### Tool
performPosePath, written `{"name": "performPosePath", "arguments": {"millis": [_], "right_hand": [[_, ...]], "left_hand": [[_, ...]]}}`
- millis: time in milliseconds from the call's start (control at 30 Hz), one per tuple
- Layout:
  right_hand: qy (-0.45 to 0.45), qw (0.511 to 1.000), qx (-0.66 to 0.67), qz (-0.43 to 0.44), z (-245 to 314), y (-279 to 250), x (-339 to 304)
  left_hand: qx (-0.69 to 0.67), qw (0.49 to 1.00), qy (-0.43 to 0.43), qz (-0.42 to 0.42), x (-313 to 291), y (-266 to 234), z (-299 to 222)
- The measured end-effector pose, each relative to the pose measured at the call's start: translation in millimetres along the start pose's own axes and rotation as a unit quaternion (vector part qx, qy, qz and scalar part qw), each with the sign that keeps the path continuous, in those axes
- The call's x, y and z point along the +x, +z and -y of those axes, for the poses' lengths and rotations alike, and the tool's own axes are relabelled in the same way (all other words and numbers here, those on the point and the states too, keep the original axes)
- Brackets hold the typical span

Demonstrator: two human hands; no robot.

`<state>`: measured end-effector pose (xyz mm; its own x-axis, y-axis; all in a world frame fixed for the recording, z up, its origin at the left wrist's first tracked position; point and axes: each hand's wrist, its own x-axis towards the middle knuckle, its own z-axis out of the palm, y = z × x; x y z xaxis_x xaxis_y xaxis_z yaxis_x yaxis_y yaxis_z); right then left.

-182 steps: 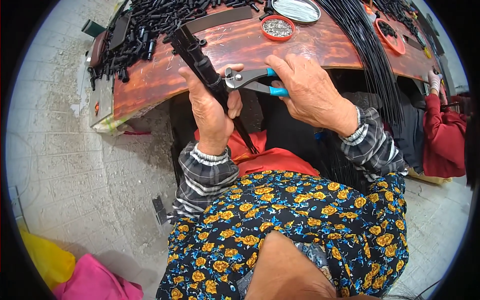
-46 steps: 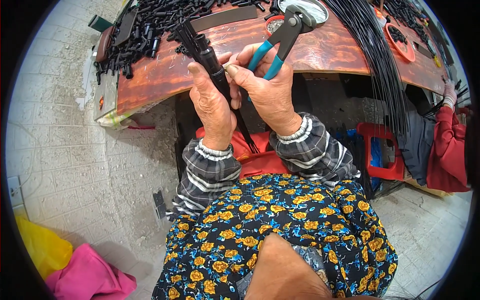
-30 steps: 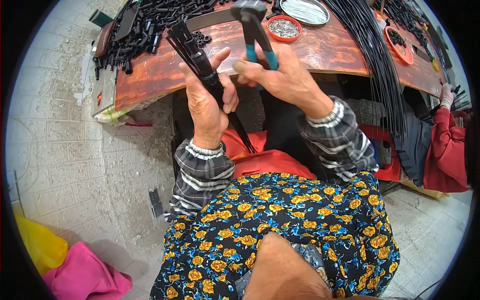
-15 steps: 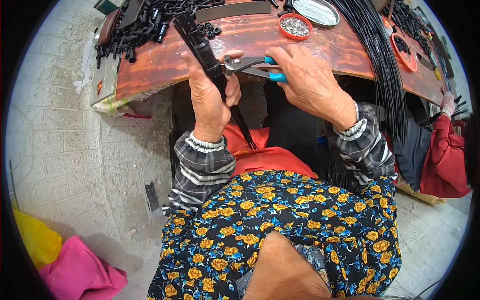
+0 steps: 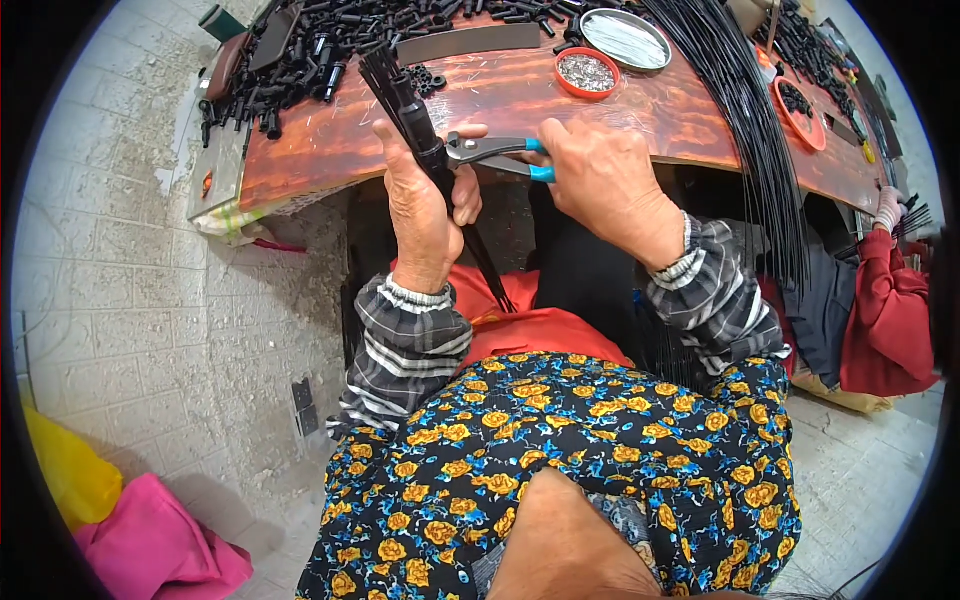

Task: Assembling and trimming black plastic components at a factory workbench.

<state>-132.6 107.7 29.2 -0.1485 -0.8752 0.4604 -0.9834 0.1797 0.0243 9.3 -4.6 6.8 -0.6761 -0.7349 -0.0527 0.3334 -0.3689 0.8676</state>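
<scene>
My left hand [image 5: 424, 215] is wrapped round a bundle of thin black rods [image 5: 487, 255], which slants down toward my lap. A thick black tubular fitting [image 5: 414, 118] sits on the bundle's upper part, above my grip. In my right hand [image 5: 610, 185] is a pair of pliers [image 5: 500, 147] with blue-sleeved handles, and my fingers are closed round them. The pliers' jaws meet the side of the fitting just above my left fingers. What exactly lies between the jaws is too small to make out.
A brown wooden table [image 5: 500, 95] stands ahead. Loose black tubular parts [image 5: 290, 85] are heaped on it at left. A red dish [image 5: 587, 75] holds small metal pieces beside a round tray [image 5: 627, 42]. Long black rods [image 5: 765, 190] hang over the edge. A co-worker's red sleeve [image 5: 885, 310] shows at right.
My right hand has closed tighter, bringing the pliers' handles slightly nearer each other. The bundle's upper end and the pliers sit a little lower in view. My left hand keeps its hold.
</scene>
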Motion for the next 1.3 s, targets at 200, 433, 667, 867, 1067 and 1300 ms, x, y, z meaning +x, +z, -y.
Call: {"name": "performPosePath", "arguments": {"millis": [200,433,667,867,1067,1300], "right_hand": [[-0.021,0.99,0.135,-0.026,-2.5,-4.6,-10.9],[-0.051,0.992,0.079,0.086,-14.2,-24.1,-2.2],[-0.112,0.989,-0.063,0.076,0.5,-38.3,15.0],[-0.117,0.993,-0.015,0.021,2.3,-6.5,22.3],[-0.03,0.998,0.036,-0.03,-34.9,49.9,32.2],[-0.021,0.994,0.106,0.001,33.3,45.9,5.9]], "left_hand": [[0.002,1.0,0.003,0.007,-1.7,-2.8,-1.2],[0.037,0.997,-0.005,0.064,-3.9,-6.5,-6.5],[0.04,0.999,-0.006,0.027,1.0,-2.0,-4.2],[-0.014,1.0,0.01,0.007,9.3,-23.7,-0.1],[-0.073,0.992,0.083,0.056,6.7,-26.1,1.2],[0.055,0.972,0.185,-0.131,3.7,-64.5,-53.1]]}}
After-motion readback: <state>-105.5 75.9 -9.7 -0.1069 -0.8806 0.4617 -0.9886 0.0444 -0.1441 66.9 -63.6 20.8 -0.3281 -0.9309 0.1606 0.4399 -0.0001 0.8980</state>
